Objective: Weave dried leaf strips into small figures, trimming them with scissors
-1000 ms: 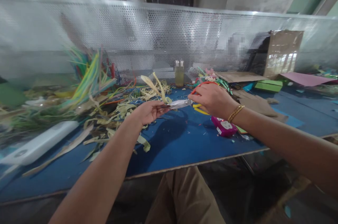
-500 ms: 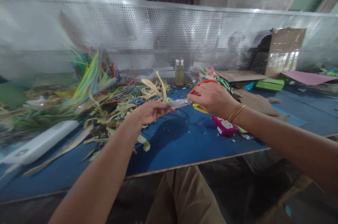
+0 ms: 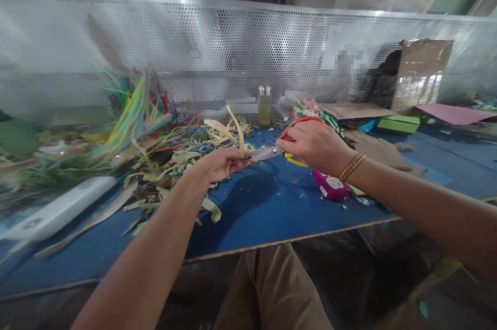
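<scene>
My right hand (image 3: 320, 144) is closed around the red handles of a pair of scissors (image 3: 266, 153). The metal blades point left and look nearly together, their tips at the fingertips of my left hand (image 3: 222, 165). That hand pinches a pale yellow dried-leaf strip (image 3: 239, 130), whose end rises above the fingers beside the blade tips. Whether the blades touch the strip is hard to make out. Below my right hand lies a magenta pouch (image 3: 331, 185) with a white face on it.
Loose dried strips (image 3: 171, 164) spread left of my hands, near a bundle of coloured strips (image 3: 130, 112) and a white oblong device (image 3: 64, 208). A small bottle (image 3: 264, 107) stands before the perforated metal panel (image 3: 202, 55). Brown cardboard (image 3: 376, 151) lies right on the blue table (image 3: 264, 211).
Both hands keep almost the same place and grip, with the scissors at the left fingertips. The view has shifted very slightly.
</scene>
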Tool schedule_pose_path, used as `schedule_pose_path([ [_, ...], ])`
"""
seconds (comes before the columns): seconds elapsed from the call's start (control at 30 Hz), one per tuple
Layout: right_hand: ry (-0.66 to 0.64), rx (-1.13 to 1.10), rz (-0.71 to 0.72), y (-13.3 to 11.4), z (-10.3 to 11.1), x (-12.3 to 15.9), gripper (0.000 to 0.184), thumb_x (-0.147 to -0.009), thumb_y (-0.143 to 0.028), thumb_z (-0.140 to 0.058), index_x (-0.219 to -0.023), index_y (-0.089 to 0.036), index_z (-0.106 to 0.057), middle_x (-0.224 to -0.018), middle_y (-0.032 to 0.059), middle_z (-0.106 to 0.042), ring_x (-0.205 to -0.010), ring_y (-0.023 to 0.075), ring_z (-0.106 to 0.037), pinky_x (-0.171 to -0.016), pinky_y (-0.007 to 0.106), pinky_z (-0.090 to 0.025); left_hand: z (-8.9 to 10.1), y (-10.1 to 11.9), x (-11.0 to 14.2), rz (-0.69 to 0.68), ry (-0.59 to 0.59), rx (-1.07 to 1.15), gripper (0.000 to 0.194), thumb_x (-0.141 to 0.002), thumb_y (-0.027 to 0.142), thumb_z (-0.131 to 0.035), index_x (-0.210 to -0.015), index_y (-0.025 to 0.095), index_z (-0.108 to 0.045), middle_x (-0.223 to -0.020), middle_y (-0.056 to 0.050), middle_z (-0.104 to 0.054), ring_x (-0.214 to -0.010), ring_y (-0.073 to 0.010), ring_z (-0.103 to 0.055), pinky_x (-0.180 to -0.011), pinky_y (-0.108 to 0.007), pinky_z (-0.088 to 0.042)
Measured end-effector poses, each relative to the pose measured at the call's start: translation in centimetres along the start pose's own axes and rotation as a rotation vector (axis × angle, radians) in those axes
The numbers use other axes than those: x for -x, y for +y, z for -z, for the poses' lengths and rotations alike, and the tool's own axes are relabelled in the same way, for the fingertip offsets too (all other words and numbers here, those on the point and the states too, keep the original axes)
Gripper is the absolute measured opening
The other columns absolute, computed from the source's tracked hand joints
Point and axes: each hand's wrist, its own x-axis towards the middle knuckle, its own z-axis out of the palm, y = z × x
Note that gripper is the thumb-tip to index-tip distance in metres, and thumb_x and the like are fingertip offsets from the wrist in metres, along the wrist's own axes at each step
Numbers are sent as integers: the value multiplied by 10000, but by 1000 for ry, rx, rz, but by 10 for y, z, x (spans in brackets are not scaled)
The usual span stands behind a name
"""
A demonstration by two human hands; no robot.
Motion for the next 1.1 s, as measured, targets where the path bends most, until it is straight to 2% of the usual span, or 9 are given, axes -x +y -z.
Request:
schedule_pose_path([
  [0.37,20,10,-37,-4,3,-2,269,-864,-124,-416,-1020,-176,-628,-822,82,-597,-773,180,-432,-683,324,-275,1,2,0,43,-63,-9,159,-766,65,-570,-885,36,-672,-1005,-209,-678,-855,-185,-674,-740,-190,-553],
  [0.7,27,-13,-24,-5,2,-6,279,-875,-125,-394,-1035,-173,-618,-852,85,-604,-785,180,-438,-696,332,-283,0,2,1,64,-45,7,193,-761,68,-585,-933,25,-661,-1026,-217,-670,-971,-229,-647,-772,-199,-552],
  [0.93,13,-8,13,-3,-2,-8,266,-879,-122,-387,-1007,-165,-615,-835,86,-599,-789,183,-430,-699,333,-274,1,2,1,55,-36,24,164,-770,66,-568,-901,33,-662,-997,-214,-679,-923,-220,-663,-746,-198,-556],
  [1.1,13,-12,46,-3,-5,-9,260,-873,-108,-400,-1007,-176,-612,-834,79,-601,-784,176,-426,-705,330,-270,0,1,0,46,18,23,135,-759,49,-565,-853,46,-662,-955,-197,-690,-919,-225,-664,-766,-217,-552],
])
